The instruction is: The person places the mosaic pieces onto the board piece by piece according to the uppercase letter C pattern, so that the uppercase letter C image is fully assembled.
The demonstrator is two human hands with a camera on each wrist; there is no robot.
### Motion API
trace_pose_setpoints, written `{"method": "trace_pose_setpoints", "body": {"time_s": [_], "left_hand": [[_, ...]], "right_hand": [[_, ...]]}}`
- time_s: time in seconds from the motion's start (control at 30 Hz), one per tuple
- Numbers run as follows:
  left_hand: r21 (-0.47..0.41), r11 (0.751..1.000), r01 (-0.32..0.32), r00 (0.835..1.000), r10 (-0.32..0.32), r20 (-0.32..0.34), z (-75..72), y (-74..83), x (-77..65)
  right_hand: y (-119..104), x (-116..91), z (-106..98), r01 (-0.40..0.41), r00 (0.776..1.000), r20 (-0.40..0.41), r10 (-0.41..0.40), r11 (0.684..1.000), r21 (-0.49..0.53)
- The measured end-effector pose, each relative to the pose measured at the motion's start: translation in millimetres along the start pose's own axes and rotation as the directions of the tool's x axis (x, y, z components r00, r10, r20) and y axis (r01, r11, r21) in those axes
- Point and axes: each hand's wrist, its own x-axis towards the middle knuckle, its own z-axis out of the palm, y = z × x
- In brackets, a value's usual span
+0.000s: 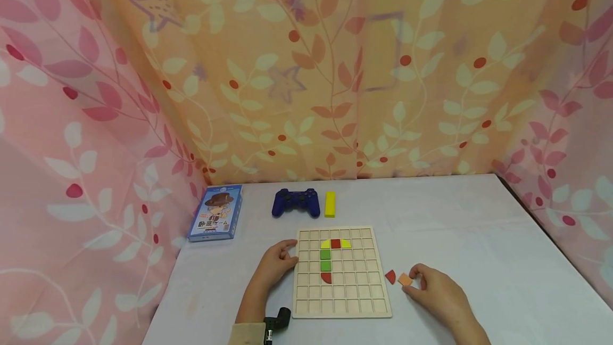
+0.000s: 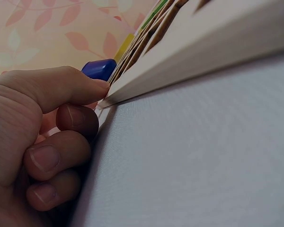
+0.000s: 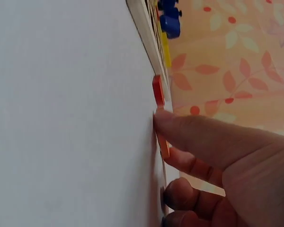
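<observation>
A light wooden grid board [image 1: 342, 306] lies flat on the table. In its cells sit two yellow quarter-round pieces, a red square [image 1: 336, 244], two green squares [image 1: 325, 260] and a red quarter-round piece [image 1: 326, 278]. My left hand [image 1: 275, 264] holds the board at its left edge, thumb and forefinger against the rim and the other fingers curled under. To the right of the board my right hand [image 1: 441, 293] pinches an orange square tile [image 1: 404, 279] at the tabletop. Beside that tile lies a loose red quarter-round piece [image 1: 390, 277], close to the board's right edge.
Behind the board are a blue game controller [image 1: 296, 203] and a yellow block [image 1: 330, 204]. A blue box [image 1: 216, 213] with a cartoon figure lies at the back left. Floral curtains [image 1: 306, 68] hang around the white table [image 1: 460, 217].
</observation>
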Motion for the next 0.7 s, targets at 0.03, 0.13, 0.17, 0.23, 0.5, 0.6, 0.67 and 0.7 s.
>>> {"method": "trace_pose_setpoints", "body": {"time_s": [0.03,0.13,0.17,0.23,0.5,0.6,0.67,0.7], "left_hand": [[-0.002,1.0,0.0,1.0,0.0,0.0,-0.3,0.1,0.0],[-0.004,1.0,0.004,1.0,-0.004,0.002,-0.7,0.3,-0.3],[-0.003,1.0,0.002,1.0,-0.002,0.002,-0.9,0.4,-0.5],[0.0,1.0,0.005,1.0,-0.005,0.001,-1.0,0.3,-0.8],[0.009,1.0,0.016,1.0,-0.016,-0.002,-0.8,-0.5,-0.2],[0.012,1.0,0.011,1.0,-0.011,-0.002,-0.8,-0.3,0.1],[0.013,1.0,0.011,1.0,-0.011,-0.001,-0.8,-0.2,0.2],[0.011,1.0,0.012,1.0,-0.012,-0.001,-0.9,-0.1,0.2]], "right_hand": [[-1,0,1,0.002,1.0,-0.004,-0.002,1.0,-0.001],[-3,1,2,0.004,1.0,-0.012,-0.004,1.0,0.007],[-4,1,1,0.001,1.0,-0.013,-0.001,1.0,0.01],[-5,1,2,-0.005,1.0,-0.01,0.005,1.0,0.016],[-12,1,-5,-0.012,1.0,-0.006,0.012,0.998,0.056],[-16,1,-9,0.001,1.0,-0.022,0.0,0.998,0.056],[-19,1,-12,0.015,0.999,-0.033,-0.013,0.998,0.054],[-20,1,-13,0.024,0.999,-0.039,-0.022,0.998,0.054]]}}
